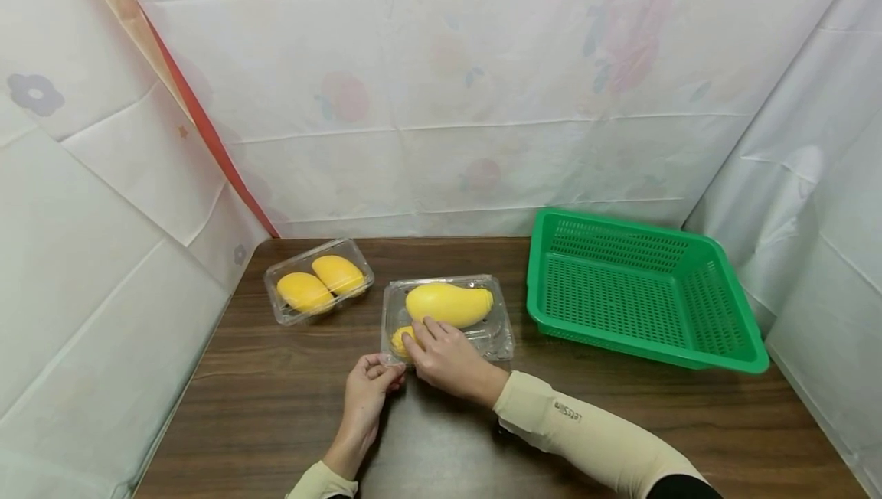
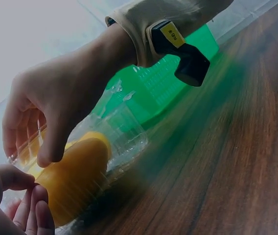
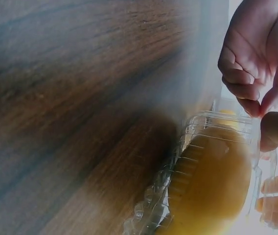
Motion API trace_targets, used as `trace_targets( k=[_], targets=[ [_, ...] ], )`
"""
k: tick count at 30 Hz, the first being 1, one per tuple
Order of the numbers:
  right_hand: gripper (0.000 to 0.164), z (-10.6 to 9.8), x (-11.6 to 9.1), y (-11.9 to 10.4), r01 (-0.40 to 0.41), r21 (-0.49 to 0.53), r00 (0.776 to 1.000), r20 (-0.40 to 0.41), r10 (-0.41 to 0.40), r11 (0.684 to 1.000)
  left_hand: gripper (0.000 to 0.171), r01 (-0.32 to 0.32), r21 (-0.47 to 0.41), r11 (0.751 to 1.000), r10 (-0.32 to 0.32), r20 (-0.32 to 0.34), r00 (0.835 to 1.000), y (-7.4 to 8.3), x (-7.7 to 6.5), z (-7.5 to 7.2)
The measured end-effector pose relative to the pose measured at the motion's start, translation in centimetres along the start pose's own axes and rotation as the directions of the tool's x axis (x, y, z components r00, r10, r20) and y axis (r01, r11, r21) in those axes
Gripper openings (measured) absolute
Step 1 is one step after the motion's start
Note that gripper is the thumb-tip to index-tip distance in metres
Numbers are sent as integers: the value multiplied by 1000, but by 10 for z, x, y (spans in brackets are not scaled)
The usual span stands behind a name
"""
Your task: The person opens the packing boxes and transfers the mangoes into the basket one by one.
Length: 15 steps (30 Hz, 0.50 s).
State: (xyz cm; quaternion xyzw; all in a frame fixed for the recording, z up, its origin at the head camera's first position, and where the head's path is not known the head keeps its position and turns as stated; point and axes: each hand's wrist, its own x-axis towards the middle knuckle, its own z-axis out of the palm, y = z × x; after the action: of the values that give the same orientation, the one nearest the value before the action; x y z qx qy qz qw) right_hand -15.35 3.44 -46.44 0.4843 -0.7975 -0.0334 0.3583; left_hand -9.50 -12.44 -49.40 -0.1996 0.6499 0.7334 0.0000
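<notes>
A clear plastic box [image 1: 506, 338] with two yellow mangoes stands before me. The farther mango [image 1: 444, 304] shows whole; the nearer mango [image 2: 78, 181] is mostly covered by my right hand in the head view. At the box's near left corner, my left hand [image 1: 368, 392] pinches the plastic edge between thumb and forefinger. My right hand [image 1: 448, 357] lies over the near side of the box, fingers extended across the lid above the nearer mango. Its thumb [image 3: 276, 129] touches the rim close to the left fingertips. Ribbed plastic lies between the right fingers and the right wrist camera.
Another clear box [image 1: 281, 308] with two mangoes [image 1: 303, 292] stands at the back left of the brown wooden table [image 1: 276, 407]. A green perforated basket [image 1: 648, 342] sits at the right. White printed sheets [image 1: 427, 101] enclose the table's back and sides.
</notes>
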Motion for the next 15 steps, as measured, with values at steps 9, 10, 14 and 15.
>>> trace_targets(
  k=[9, 10, 14, 15],
  targets=[
    [34, 6, 1, 0, 27, -38, 999, -19, -28, 999, 26, -36, 27, 999, 37, -37, 999, 1, 1, -1],
    [32, 6, 1, 0, 42, -42, 999, -23, -43, 998, 26, -40, 35, 999, 42, -44, 998, 1, 1, 0],
    [22, 6, 1, 6, 112, -66, 991, -61, -117, 991, 26, -64, 79, 995, 69, -55, 996, 1, 0, 2],
    [22, 6, 2, 7, 125, -71, 989, -73, -130, 990, 26, -71, 88, 994, 76, -54, 996, 1, 0, 2]
  ],
)
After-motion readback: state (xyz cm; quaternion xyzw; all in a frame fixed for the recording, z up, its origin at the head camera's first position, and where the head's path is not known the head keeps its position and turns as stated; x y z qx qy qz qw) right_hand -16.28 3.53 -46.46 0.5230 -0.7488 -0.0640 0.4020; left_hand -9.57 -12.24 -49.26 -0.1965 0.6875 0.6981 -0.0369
